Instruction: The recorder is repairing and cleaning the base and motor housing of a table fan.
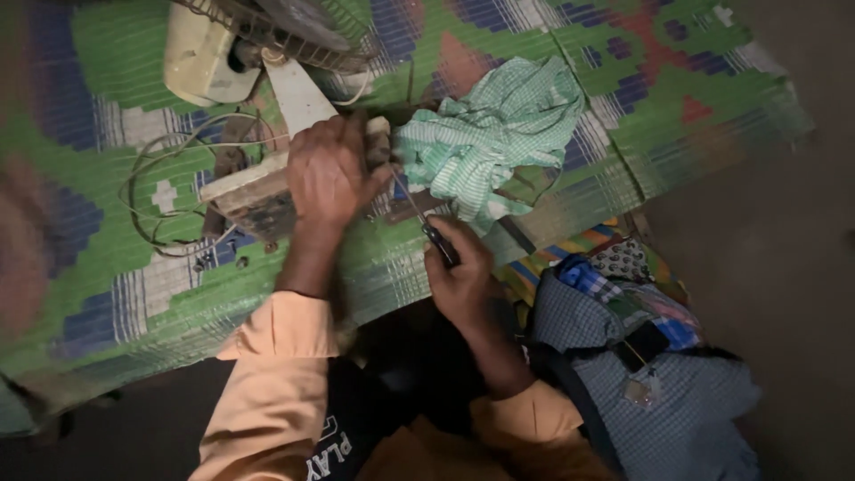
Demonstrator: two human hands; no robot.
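On green woven mat (134, 267), left hand (328, 174) clamps dusty fan base (258, 200); right hand (459, 276) grips screwdriver (427, 227).

Woven plastic mat (134, 267) with slight sheen, crumpled matt checked cloth (490, 142), grimy plastic fan base (254, 196), metal screwdriver (427, 223) shaft

Hands (329, 169) with screwdriver (427, 223) at fan base (258, 191)

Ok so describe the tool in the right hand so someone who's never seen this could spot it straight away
Start at the green patterned mat and find the crumpled green-and-white checked cloth on it. Just below the cloth, the right hand grips a screwdriver. Its dark handle and thin metal shaft, angled up towards the left hand, set it apart from the soft cloth.
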